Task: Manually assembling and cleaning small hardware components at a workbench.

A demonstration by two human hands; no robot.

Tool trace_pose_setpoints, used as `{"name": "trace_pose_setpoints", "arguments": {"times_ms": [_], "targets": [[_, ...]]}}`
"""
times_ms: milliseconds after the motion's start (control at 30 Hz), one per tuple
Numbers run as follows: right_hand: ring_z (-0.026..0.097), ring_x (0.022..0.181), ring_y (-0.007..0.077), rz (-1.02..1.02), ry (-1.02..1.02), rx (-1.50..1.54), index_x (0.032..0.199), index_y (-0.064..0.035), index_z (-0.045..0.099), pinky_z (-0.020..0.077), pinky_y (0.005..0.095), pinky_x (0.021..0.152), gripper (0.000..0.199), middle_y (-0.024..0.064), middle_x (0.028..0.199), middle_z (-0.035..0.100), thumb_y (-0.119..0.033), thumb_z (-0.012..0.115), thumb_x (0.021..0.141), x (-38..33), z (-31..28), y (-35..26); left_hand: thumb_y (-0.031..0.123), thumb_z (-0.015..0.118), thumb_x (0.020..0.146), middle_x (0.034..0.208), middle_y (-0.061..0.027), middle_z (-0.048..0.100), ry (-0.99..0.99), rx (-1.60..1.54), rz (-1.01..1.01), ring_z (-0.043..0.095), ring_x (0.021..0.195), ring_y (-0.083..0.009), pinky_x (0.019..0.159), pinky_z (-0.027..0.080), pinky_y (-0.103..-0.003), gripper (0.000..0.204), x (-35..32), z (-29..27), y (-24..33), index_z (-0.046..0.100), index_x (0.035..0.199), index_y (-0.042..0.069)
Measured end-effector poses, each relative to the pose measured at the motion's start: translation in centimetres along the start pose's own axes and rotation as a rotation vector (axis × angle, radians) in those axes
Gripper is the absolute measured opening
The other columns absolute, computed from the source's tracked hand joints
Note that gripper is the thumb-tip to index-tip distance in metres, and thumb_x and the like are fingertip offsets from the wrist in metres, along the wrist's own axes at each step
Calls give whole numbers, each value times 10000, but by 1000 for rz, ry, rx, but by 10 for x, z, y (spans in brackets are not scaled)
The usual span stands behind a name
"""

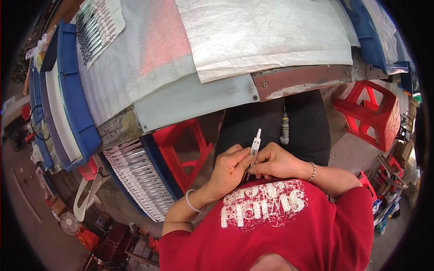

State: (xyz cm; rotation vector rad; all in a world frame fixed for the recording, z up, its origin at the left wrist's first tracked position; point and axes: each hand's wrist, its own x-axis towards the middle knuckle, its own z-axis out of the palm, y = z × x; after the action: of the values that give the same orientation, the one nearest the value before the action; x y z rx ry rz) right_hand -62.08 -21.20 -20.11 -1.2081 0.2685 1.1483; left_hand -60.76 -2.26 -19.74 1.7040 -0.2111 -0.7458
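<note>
Close to my chest, both hands hold a slim white plastic piece (256,143) upright, its narrow tip pointing away from me. My left hand (229,168) is closed round its lower part, the fingers partly hiding it. From the other side, my right hand (276,161) pinches the piece low down between thumb and fingers. A screwdriver-like tool (285,128) with a thin metal shaft and a wrapped, worn handle lies on my dark-clothed lap, beyond my right hand.
Ahead stands a worktable with a white cloth (271,36) over it. Rows of slim metal-and-white pieces lie on the table (95,29) and in a crate (140,180) at left. Blue bins (79,99) flank the table; red stools (370,113) stand below.
</note>
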Motion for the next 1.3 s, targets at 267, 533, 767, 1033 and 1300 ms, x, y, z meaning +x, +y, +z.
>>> {"name": "trace_pose_setpoints", "arguments": {"times_ms": [267,533,767,1033,1300], "targets": [[564,499,73,28,-51,-22,755,21,700,428,196,461,198,48,648,654,-152,693,853,1,-4,-9,86,593,923,723,-61,519,-93,-83,-42,485,580,-141,509,384,-277,152,7,-9,-7,652,1035,1],[567,504,83,66,-154,374,804,8,710,442,204,467,193,73,676,659,-171,678,868,7,-8,-11,240,656,910,653,37,497,-470,-1174,-447,356,490,-25,447,296,-164,397,29,-16,-49,594,1213,-8],[655,696,318,-455,730,-836,989,21,622,521,390,622,229,180,807,664,-158,639,848,-25,-29,-7,234,693,871,763,-21,582,-388,-1211,-291,447,620,-87,592,399,-230,313,24,-21,-45,644,1067,-5],[629,781,428,-202,862,-692,1294,18,367,497,489,672,546,288,841,615,-55,589,801,-6,-36,28,200,545,980,803,-38,599,-2,-828,-377,536,649,-75,584,424,-201,192,17,5,-17,612,995,21],[552,646,128,-271,779,137,1245,8,432,439,277,568,470,64,793,578,-38,608,811,5,-40,39,283,474,1011,775,-73,621,-59,-736,-358,480,481,-57,439,370,-193,293,9,23,-18,579,1073,17]]}}
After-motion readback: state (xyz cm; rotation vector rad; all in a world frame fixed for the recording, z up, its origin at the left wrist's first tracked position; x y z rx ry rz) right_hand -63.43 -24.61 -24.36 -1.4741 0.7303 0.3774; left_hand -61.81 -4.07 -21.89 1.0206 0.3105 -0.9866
